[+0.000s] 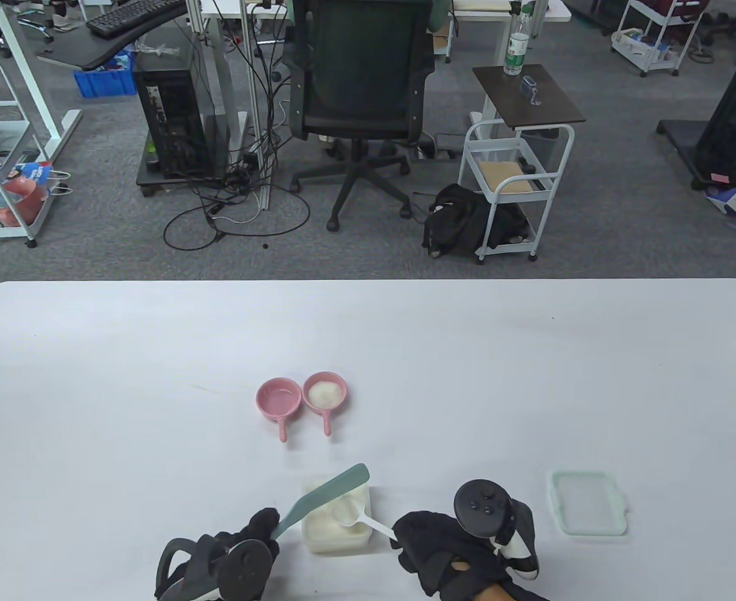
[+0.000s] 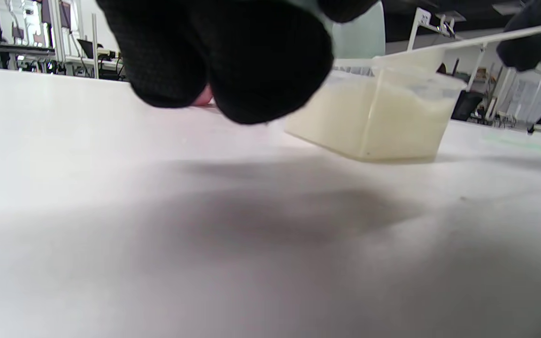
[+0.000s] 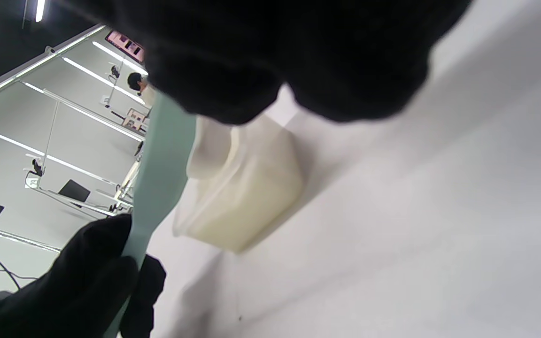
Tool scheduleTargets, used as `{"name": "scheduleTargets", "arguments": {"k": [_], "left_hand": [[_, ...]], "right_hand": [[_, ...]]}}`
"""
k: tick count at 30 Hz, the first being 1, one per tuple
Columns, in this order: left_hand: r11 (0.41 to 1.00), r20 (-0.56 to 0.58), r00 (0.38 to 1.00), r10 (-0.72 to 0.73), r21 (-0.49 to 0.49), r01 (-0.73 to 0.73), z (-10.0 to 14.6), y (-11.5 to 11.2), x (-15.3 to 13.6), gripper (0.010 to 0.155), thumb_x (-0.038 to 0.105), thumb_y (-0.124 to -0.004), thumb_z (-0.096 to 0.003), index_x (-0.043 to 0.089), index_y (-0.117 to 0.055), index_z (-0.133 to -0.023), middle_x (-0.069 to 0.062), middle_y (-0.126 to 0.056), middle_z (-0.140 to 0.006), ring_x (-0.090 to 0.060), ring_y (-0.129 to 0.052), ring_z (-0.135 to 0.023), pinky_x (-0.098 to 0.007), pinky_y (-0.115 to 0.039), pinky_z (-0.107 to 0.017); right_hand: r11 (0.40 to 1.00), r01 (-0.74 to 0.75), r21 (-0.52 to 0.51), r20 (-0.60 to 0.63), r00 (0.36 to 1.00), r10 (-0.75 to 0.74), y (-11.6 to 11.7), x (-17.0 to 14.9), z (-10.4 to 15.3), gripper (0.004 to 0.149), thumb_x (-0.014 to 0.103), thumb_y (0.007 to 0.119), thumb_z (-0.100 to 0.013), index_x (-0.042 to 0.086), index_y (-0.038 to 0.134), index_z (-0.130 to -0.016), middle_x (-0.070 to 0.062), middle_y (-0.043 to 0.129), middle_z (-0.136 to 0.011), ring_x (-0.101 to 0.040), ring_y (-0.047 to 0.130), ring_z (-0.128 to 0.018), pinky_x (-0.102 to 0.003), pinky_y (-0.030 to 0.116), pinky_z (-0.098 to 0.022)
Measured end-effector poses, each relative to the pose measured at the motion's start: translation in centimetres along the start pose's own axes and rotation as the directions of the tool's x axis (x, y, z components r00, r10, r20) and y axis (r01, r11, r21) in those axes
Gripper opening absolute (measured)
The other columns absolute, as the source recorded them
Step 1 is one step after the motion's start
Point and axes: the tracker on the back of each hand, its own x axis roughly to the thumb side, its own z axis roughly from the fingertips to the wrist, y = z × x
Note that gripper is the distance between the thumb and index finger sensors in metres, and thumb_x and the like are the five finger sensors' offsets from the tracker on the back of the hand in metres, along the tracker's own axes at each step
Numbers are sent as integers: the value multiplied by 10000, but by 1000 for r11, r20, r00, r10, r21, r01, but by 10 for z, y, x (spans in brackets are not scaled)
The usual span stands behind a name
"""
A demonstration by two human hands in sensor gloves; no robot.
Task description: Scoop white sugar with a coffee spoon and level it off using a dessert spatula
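A clear tub of white sugar [image 1: 327, 532] [image 2: 383, 126] [image 3: 247, 197] sits near the table's front edge. My left hand [image 1: 255, 532] grips the handle of the pale green spatula [image 1: 327, 498] [image 3: 160, 173], whose blade slants up over the tub's far left. My right hand [image 1: 414, 532] pinches the handle of the white coffee spoon [image 1: 358, 518]; its bowl rests over the sugar on the tub's right side, just below the blade. In the left wrist view the spoon [image 2: 439, 49] lies across the tub's rim.
Two pink handled dishes stand farther back: the left dish [image 1: 278, 399] looks bare, the right dish [image 1: 325, 392] holds white sugar. The tub's pale green lid [image 1: 589, 511] lies flat to the right of my right hand.
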Motion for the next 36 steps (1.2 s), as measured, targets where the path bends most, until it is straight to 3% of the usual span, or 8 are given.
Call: {"name": "scheduleTargets", "arguments": {"k": [10, 14, 17, 22, 27, 36], "left_hand": [[974, -84, 979, 184, 149, -170, 8, 25, -25, 640, 344, -543, -630, -20, -438, -1146, -41, -960, -745, -83, -1046, -380, -477, -879, -602], [917, -184, 910, 372, 221, -330, 11, 30, -41, 642, 318, -545, -630, -64, -443, -1136, -89, -961, -734, -102, -1048, -366, -497, -875, -573], [890, -232, 869, 438, 247, -383, 11, 30, -50, 637, 301, -543, -630, -76, -445, -1133, -104, -959, -733, -113, -1047, -362, -501, -873, -558], [905, -273, 873, 403, 262, -336, 12, 30, -57, 633, 295, -540, -628, -78, -457, -1131, -107, -962, -731, -109, -1048, -356, -497, -880, -543], [886, -285, 852, 439, 293, -358, 14, 32, -62, 634, 294, -540, -628, -82, -452, -1131, -108, -960, -732, -113, -1048, -357, -500, -878, -541], [871, -306, 826, 473, 304, -386, 18, 35, -76, 635, 294, -542, -628, -85, -452, -1130, -110, -962, -730, -114, -1048, -355, -499, -878, -540]], "right_hand": [[999, -16, -47, 38, 999, 17, -3, 11, 1, 416, 258, 651, -633, -36, 817, -876, -102, 963, -457, 36, 853, -125, -246, 956, -195], [996, -1, -88, 71, 997, 7, -13, 28, -8, 416, 259, 649, -638, -34, 810, -887, -107, 961, -467, 31, 855, -133, -254, 954, -202], [995, -4, -100, 96, 995, 14, -19, 47, -25, 417, 259, 643, -643, -30, 797, -901, -110, 957, -477, 25, 855, -139, -263, 948, -208], [988, -57, -144, 95, 993, 71, -16, 78, -60, 418, 260, 641, -644, -28, 793, -904, -110, 956, -480, 24, 854, -140, -266, 946, -207], [972, -127, -200, 24, 991, 135, -7, 99, -106, 418, 262, 640, -643, -27, 791, -906, -110, 954, -482, 22, 854, -140, -268, 943, -206], [932, -257, -255, -94, 966, 241, 20, 114, -154, 417, 256, 641, -647, -32, 789, -910, -120, 953, -484, 15, 853, -139, -272, 935, -188]]}}
